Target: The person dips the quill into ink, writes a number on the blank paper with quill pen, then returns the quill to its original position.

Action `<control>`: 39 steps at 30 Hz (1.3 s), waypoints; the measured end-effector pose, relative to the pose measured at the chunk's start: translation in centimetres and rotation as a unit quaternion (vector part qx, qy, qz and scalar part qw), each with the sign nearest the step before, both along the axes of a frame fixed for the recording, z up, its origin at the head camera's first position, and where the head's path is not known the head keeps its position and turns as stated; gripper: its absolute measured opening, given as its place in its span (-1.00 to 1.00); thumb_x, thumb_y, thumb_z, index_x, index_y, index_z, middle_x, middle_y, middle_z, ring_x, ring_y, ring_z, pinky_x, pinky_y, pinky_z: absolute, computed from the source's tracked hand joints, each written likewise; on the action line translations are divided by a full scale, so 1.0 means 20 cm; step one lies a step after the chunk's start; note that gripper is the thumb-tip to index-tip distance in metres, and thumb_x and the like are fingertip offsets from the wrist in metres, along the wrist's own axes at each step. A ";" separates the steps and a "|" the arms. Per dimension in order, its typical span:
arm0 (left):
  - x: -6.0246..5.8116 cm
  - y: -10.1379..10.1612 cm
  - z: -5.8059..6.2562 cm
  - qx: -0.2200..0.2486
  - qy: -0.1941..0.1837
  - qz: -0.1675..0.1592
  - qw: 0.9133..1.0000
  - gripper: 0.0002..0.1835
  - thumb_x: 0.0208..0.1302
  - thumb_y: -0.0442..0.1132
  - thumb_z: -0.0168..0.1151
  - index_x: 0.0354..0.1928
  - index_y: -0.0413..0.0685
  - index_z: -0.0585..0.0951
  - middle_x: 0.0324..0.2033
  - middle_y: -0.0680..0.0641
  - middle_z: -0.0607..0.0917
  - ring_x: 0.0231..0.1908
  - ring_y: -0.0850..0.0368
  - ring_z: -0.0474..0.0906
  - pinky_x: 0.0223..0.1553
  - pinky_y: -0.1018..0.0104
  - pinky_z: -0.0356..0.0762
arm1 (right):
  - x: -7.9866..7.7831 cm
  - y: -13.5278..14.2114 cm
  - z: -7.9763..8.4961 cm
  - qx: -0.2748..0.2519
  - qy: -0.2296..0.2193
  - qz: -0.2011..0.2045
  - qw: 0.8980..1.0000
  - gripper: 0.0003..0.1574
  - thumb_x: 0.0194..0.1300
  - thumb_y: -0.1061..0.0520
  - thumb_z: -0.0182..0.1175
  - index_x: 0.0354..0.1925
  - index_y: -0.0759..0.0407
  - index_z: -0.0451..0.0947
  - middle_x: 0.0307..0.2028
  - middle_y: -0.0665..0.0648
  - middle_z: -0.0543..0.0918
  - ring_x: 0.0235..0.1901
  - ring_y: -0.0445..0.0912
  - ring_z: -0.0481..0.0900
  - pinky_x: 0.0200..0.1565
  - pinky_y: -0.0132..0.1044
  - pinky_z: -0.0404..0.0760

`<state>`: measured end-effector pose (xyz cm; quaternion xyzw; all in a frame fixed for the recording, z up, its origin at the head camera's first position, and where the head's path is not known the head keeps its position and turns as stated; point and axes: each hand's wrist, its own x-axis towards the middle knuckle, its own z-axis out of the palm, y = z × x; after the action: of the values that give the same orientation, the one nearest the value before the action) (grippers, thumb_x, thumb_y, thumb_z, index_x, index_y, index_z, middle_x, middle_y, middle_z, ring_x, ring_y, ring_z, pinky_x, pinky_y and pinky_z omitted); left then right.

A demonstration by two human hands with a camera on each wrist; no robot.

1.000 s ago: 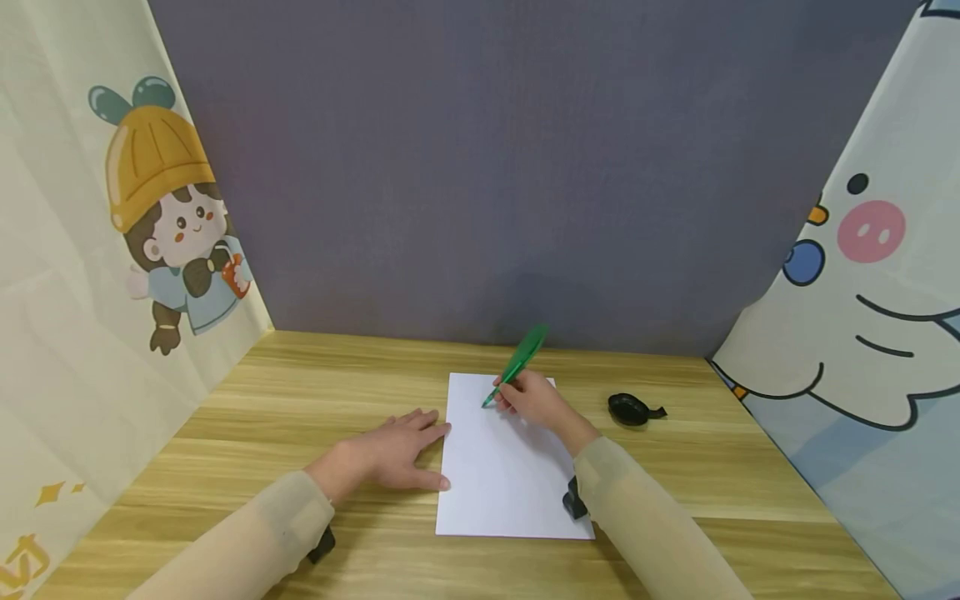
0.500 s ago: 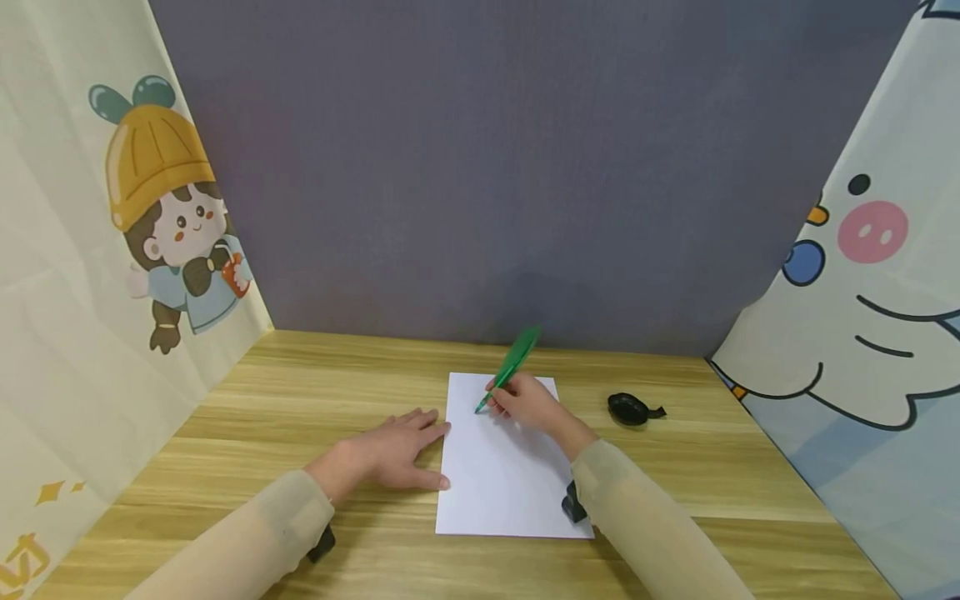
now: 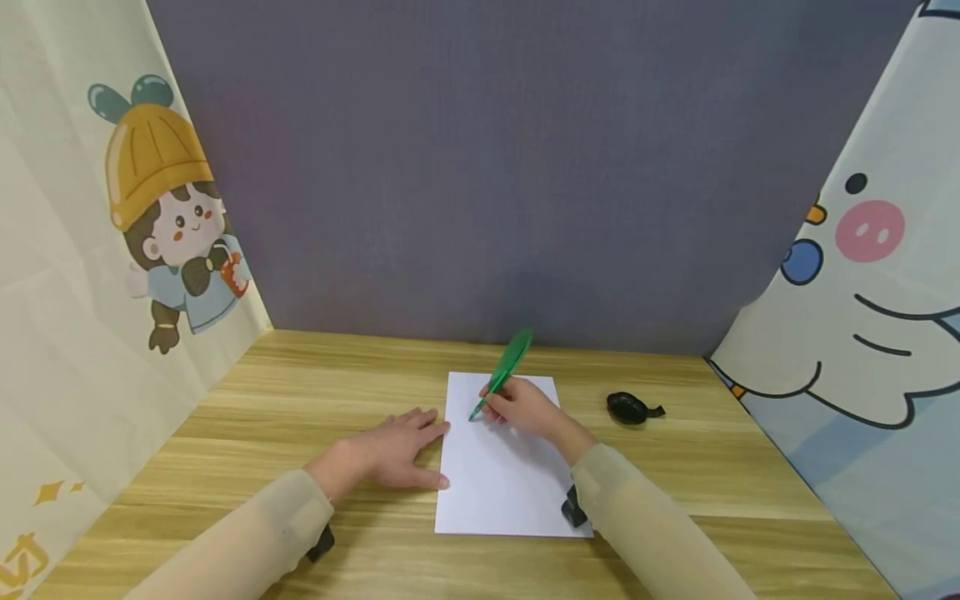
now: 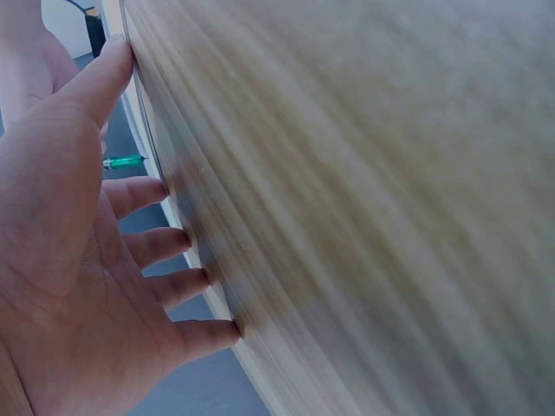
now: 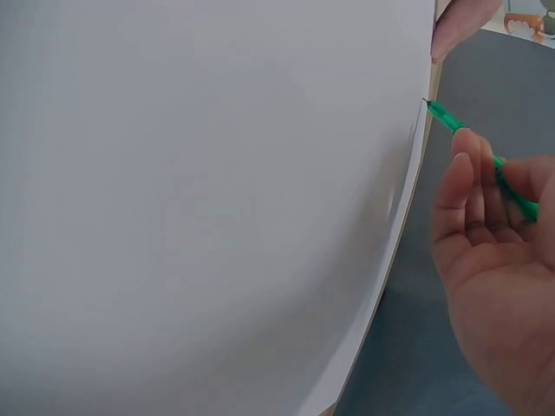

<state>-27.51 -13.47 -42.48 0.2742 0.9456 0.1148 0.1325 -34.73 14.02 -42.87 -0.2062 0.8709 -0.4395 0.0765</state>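
Observation:
A white sheet of paper (image 3: 502, 492) lies on the wooden table. My right hand (image 3: 525, 406) pinches a green feather-shaped pen (image 3: 512, 357), whose tip is at the upper left part of the sheet. In the right wrist view the pen's tip (image 5: 438, 110) meets the paper, and the fingers of my right hand (image 5: 503, 269) curl round its barrel. My left hand (image 3: 401, 450) rests on the table with fingers spread, thumb and fingertips at the sheet's left edge. The left wrist view shows my left hand (image 4: 78, 260) with its fingers extended against the table.
A small black pan-shaped object (image 3: 628, 408) lies on the table (image 3: 697, 467) right of the paper. A grey panel (image 3: 480, 183) stands behind the table. Printed cloths with cartoon figures hang at left and right.
My right hand has moved the pen a little to the left and toward the near side over the paper. The left hand has stayed where it was.

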 end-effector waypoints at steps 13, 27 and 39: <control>0.00 0.00 0.01 0.004 -0.006 0.002 1.000 0.07 0.41 0.49 0.28 0.74 0.05 0.27 0.75 -0.22 0.17 0.74 -0.32 0.04 0.69 -0.39 0.10 | 0.04 0.00 0.00 0.003 -0.004 0.032 0.999 -0.73 0.68 0.19 0.14 0.09 0.29 0.72 -0.26 0.11 0.83 -0.31 -0.13 0.71 -0.23 -0.30 0.74; 0.00 0.00 0.01 0.007 -0.003 -0.003 1.000 0.06 0.41 0.48 0.28 0.73 0.03 0.27 0.74 -0.25 0.17 0.73 -0.35 0.05 0.67 -0.43 0.11 | 0.11 0.00 0.01 0.002 -0.016 0.063 0.998 -0.73 0.67 0.18 0.14 0.06 0.30 0.72 -0.31 0.12 0.82 -0.34 -0.12 0.70 -0.29 -0.33 0.69; 0.01 0.00 0.01 0.009 -0.007 0.000 1.000 0.06 0.41 0.48 0.29 0.73 0.04 0.27 0.74 -0.25 0.16 0.73 -0.35 0.05 0.68 -0.42 0.10 | 0.16 0.02 0.01 0.003 -0.034 0.068 0.997 -0.70 0.68 0.14 0.15 0.10 0.29 0.73 -0.28 0.15 0.85 -0.33 -0.13 0.72 -0.24 -0.28 0.73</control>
<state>-27.34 -13.53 -42.19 0.2743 0.9436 0.1252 0.1367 -31.45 14.51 -42.65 -0.2498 0.8531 -0.4373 0.1360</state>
